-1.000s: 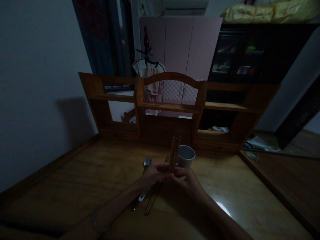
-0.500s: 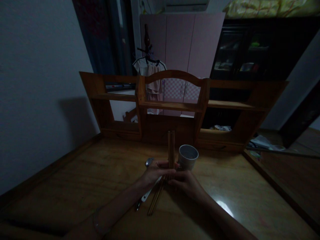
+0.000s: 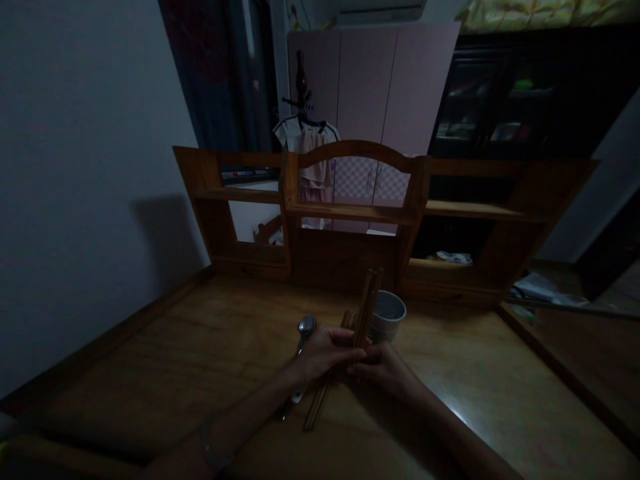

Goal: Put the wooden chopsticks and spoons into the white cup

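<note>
Several wooden chopsticks [image 3: 367, 308] stand in a bundle, leaning to the right, between my two hands. My left hand [image 3: 327, 350] is closed around the bundle's lower part. My right hand [image 3: 385, 368] pinches at the bottom of the same bundle, its fingertips partly hidden. More chopsticks [image 3: 315, 408] lie on the table beneath my hands. To the left, spoons [image 3: 307, 325] lie with their handles running under my left hand and wrist. Just behind the bundle and to its right stands a grey cup [image 3: 390, 317], upright, partly covered by the chopsticks and my right hand.
A wooden shelf unit [image 3: 350, 212] rises along the back of the wooden table [image 3: 200, 360]. A wall [image 3: 90, 167] borders the left side. Behind the shelf are a pink wardrobe [image 3: 365, 87] and a clothes stand with hanging clothes [image 3: 314, 157]. The room is dim.
The held chopsticks have gone from nearly upright to tilted right, their tops now partly in front of the cup. My hands stay together around them. The whole view has shifted slightly.
</note>
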Available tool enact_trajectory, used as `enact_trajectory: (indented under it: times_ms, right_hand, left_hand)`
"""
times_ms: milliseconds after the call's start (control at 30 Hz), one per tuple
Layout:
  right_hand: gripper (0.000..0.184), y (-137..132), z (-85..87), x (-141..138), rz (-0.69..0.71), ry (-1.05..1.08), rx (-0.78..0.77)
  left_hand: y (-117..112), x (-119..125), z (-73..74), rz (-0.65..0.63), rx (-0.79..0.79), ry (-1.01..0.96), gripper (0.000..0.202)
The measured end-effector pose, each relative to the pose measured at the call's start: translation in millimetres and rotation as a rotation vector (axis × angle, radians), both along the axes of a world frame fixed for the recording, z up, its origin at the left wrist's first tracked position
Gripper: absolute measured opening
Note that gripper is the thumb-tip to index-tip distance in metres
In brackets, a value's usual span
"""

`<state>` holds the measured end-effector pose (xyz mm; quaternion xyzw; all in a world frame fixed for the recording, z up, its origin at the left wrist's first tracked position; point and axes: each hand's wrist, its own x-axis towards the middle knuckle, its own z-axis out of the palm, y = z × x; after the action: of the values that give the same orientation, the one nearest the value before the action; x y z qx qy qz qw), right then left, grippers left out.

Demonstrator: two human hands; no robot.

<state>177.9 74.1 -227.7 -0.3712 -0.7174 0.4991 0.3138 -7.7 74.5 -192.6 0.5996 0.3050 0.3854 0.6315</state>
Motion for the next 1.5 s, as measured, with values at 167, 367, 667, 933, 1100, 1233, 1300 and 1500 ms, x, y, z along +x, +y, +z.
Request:
enact_trajectory:
  times_ms: [167,367,667,933,1100,1233,1300,1500]
  right_hand:
    - [0.026,0.1,-0.3,0.6,-0.001,0.015,0.003]
    - [0.024,1.0,-3.3,-0.2,0.024,0.083,-0.010]
    - [0.024,-2.3,3.0,-0.5,0.001,0.070,-0.004]
    - [0.029,-1.0,-1.5,-0.8,-0.006,0.054,-0.021]
    - [0.028,-2.5,3.5,-1.0,0.010,0.034,0.016]
    - [0.027,-2.2,2.6,-0.8,0.002,0.013,0.044]
    - [0.028,-2.1,1.9,-1.0,0.009,0.024,0.026]
    - [0.029,-3.6,4.2,-1.3,-0.007,0.002,0.040]
  left_hand:
    - [-3.3,0.6,5.5,-0.018,0.058,0.030,0.037]
    - [-1.7,0.6,6.2,-0.001,0.066,0.057,0.037]
    - [-2.0,0.8,4.9,-0.004,0.066,0.037,0.035]
    - [-0.7,0.4,2.8,-0.001,0.055,0.046,0.040]
    - [1.8,2.1,0.7,0.063,0.092,0.074,0.038]
    - [3.9,3.7,-0.7,0.140,0.098,0.071,0.036]
    - [4.5,3.8,-0.6,0.154,0.081,0.062,0.037]
    - [4.9,3.2,-0.9,0.161,0.078,0.065,0.037]
